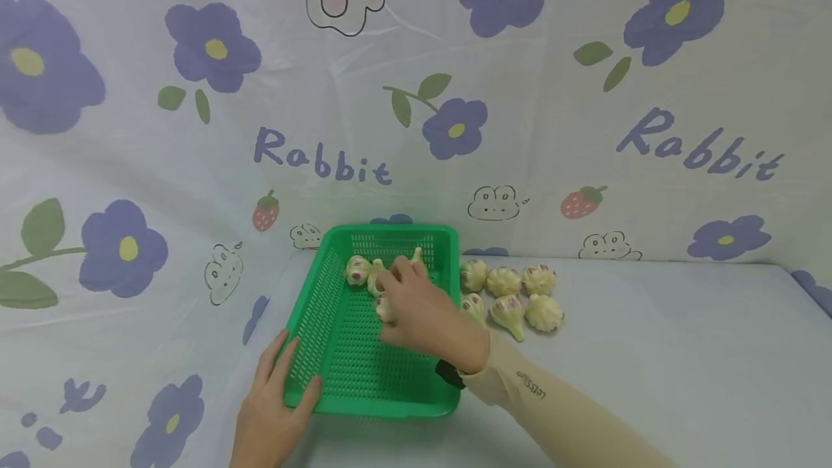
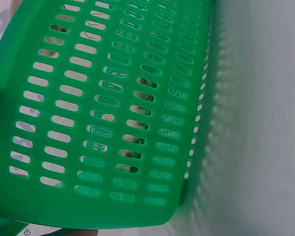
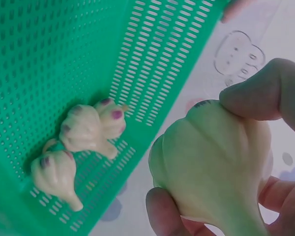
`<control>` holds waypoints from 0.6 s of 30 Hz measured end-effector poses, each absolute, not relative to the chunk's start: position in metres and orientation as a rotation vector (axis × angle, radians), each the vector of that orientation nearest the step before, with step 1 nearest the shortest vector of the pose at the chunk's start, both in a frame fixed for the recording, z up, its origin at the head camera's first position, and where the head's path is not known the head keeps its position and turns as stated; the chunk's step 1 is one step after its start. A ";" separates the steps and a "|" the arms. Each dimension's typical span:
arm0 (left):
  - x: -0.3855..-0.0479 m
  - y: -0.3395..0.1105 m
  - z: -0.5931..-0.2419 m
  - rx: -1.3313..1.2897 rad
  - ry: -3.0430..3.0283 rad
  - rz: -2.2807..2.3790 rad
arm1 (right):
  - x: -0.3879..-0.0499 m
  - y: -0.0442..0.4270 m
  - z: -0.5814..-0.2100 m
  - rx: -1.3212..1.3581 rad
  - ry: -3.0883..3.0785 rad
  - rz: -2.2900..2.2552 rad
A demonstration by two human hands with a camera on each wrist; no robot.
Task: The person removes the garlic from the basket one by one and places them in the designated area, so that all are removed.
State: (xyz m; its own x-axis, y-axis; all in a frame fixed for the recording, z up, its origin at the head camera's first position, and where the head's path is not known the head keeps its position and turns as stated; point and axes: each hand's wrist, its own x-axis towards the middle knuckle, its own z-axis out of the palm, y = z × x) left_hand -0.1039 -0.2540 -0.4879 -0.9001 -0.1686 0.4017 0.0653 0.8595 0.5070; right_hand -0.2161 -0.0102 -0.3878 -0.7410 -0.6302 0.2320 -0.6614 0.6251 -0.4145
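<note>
My right hand (image 1: pixel 422 309) is over the green plastic basket (image 1: pixel 373 408) and holds a garlic bulb (image 3: pixel 211 162) between thumb and fingers. In the right wrist view, that bulb's stem points down toward the palm. Three other garlic bulbs (image 3: pixel 83 129) lie together at the basket's far end, partly covered by the right hand in the head view. At the basket's near left corner, my left hand (image 1: pixel 273 399) grips the rim. The left wrist view is mostly filled by the basket's slotted wall (image 2: pixel 108 118), with little of the left hand showing.
Several more garlic bulbs (image 1: pixel 505 282) sit in two rows on the white tabletop (image 1: pixel 650 352), just right of the basket. A white cloth (image 1: pixel 416 186) printed with flowers and rabbits hangs behind the basket and along the left side.
</note>
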 end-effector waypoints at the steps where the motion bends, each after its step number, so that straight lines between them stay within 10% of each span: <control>1: -0.104 -0.254 -0.488 0.080 -2.595 -0.729 | -0.215 -0.007 -0.387 1.094 -2.762 0.759; 18: -0.103 -0.253 -0.487 0.088 -2.596 -0.742 | -0.201 0.045 -0.394 0.819 -2.633 0.973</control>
State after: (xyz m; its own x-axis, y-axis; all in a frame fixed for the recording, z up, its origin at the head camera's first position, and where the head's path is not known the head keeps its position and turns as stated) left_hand -0.1034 -0.2531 -0.4874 -0.9025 -0.1768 0.3927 0.0575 0.8542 0.5167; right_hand -0.2008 0.0448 -0.3939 -0.8215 -0.4268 0.3782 -0.5702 0.6260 -0.5320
